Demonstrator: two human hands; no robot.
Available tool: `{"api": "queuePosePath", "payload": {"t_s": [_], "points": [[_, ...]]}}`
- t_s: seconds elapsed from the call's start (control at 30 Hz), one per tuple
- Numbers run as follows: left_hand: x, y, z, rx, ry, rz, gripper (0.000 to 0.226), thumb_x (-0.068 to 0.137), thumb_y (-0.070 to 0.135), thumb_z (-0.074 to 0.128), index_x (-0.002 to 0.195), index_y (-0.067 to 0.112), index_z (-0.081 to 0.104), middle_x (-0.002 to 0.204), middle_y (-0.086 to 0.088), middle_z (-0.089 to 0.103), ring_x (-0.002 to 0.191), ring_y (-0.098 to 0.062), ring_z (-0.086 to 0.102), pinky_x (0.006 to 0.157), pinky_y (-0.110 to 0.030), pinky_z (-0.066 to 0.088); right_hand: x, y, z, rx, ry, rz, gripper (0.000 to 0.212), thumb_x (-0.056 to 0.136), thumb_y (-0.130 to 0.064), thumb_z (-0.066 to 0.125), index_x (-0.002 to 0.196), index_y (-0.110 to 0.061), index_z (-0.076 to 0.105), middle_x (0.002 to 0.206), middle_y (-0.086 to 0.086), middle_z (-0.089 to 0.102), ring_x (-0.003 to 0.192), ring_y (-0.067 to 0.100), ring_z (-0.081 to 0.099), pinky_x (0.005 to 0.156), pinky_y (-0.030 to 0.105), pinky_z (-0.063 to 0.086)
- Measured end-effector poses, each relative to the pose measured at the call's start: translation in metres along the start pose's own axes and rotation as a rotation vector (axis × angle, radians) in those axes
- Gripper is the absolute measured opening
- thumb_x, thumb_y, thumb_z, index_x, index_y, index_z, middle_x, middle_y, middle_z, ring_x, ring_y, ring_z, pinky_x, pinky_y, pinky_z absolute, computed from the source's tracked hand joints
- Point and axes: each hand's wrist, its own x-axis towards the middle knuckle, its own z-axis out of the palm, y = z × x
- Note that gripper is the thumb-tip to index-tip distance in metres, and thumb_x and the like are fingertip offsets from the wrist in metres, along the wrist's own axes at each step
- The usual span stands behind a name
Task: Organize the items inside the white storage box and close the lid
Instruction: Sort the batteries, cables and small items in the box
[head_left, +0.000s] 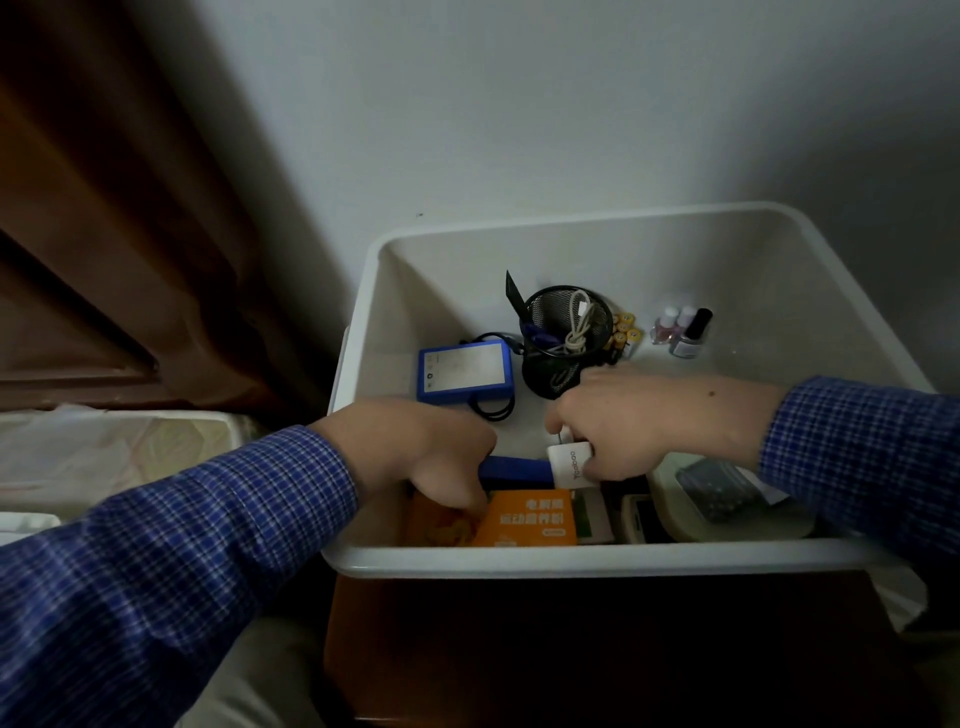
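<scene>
Sorting is partway: in the white storage box (363, 322) at frame centre, the right hand (618, 421) grasps a white charger (570, 464), the left hand (431, 447) fingers press an orange packet (524, 519), and no lid is visible, so closing remains.
</scene>
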Motion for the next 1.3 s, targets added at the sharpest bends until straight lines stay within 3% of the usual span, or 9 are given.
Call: {"api": "queuePosePath", "payload": {"t_s": [0.1,0.3,0.43,0.57,0.7,0.87,1.07,1.2,1.3], "points": [[-0.002,0.000,0.000,-0.032,-0.055,-0.002,0.051,0.087,0.050,0.069,0.124,0.022,0.048,0.109,-0.001,0.062,0.094,-0.018,0.062,0.089,-0.037,0.053,0.001,-0.001,0.001,-0.077,-0.010,-0.018,0.033,0.087,-0.040,0.067,0.117,-0.027,0.061,0.093,-0.003,0.059,0.105,0.023,0.047,0.085,0.041,0.036],[-0.003,0.005,0.000,0.048,-0.056,-0.014,0.070,0.079,0.050,0.077,0.134,0.024,0.043,0.113,0.003,0.055,0.104,-0.021,0.058,0.099,-0.045,0.049,-0.006,0.003,0.002,-0.054,-0.059,-0.030,0.038,0.091,-0.044,0.062,0.125,-0.028,0.056,0.108,0.000,0.062,0.114,0.023,0.048,0.105,0.051,0.034],[0.001,0.007,-0.004,0.036,-0.090,-0.021,0.070,0.079,0.051,0.077,0.135,0.022,0.045,0.119,0.002,0.058,0.105,-0.019,0.058,0.098,-0.042,0.049,-0.027,0.018,-0.008,0.205,0.079,-0.024,0.051,0.099,-0.038,0.053,0.148,-0.030,0.040,0.124,-0.003,0.065,0.107,0.015,0.063,0.098,0.038,0.051],[0.002,0.012,-0.010,0.025,-0.125,-0.051,0.068,0.080,0.056,0.074,0.133,0.020,0.049,0.121,0.000,0.062,0.106,-0.018,0.061,0.098,-0.040,0.050,-0.059,0.058,-0.019,0.334,0.242,-0.022,0.036,0.101,-0.024,0.052,0.137,-0.022,0.054,0.107,-0.009,0.073,0.100,0.008,0.067,0.096,0.034,0.051],[0.003,0.028,-0.018,0.058,-0.180,-0.117,0.059,0.087,0.065,0.059,0.124,0.018,0.060,0.109,0.001,0.067,0.097,-0.016,0.065,0.089,-0.034,0.050,-0.085,0.084,-0.010,0.319,0.005,0.031,0.044,0.088,-0.031,0.073,0.129,-0.025,0.058,0.101,-0.021,0.061,0.102,0.002,0.064,0.096,0.029,0.053],[-0.012,0.058,-0.030,0.187,0.235,-0.063,0.048,0.093,0.063,0.049,0.105,0.019,0.064,0.090,0.004,0.065,0.072,-0.007,0.058,0.053,-0.020,0.036,-0.093,0.094,0.008,0.255,-0.018,0.073,0.062,0.075,-0.051,0.079,0.128,-0.033,0.050,0.109,-0.018,0.057,0.100,0.005,0.059,0.092,0.031,0.052],[0.006,0.097,-0.033,-0.392,0.370,0.174,0.044,0.089,0.048,0.065,0.124,0.023,0.052,0.098,0.007,0.063,0.088,-0.009,0.062,0.080,-0.033,0.056,-0.099,0.094,0.008,0.291,-0.008,0.089,0.061,0.081,-0.047,0.076,0.133,-0.029,0.049,0.123,-0.011,0.060,0.104,0.008,0.060,0.094,0.032,0.053],[0.024,0.116,-0.023,-0.363,0.520,0.226,0.049,0.081,0.056,0.071,0.113,0.024,0.053,0.088,0.010,0.056,0.077,-0.006,0.056,0.060,-0.026,0.047,-0.119,0.091,-0.002,0.193,-0.021,0.106,0.042,0.076,-0.049,0.079,0.105,-0.030,0.056,0.092,-0.011,0.064,0.080,0.002,0.059,0.073,0.029,0.055],[0.031,0.129,-0.019,-0.249,0.597,0.268,0.042,0.076,0.051,0.075,0.101,0.023,0.056,0.084,0.008,0.056,0.076,-0.015,0.055,0.061,-0.030,0.046,-0.120,0.078,0.004,0.007,-0.036,0.108,0.042,0.070,-0.055,0.076,0.095,-0.028,0.057,0.081,-0.008,0.063,0.075,0.008,0.059,0.058,0.028,0.046]]}}
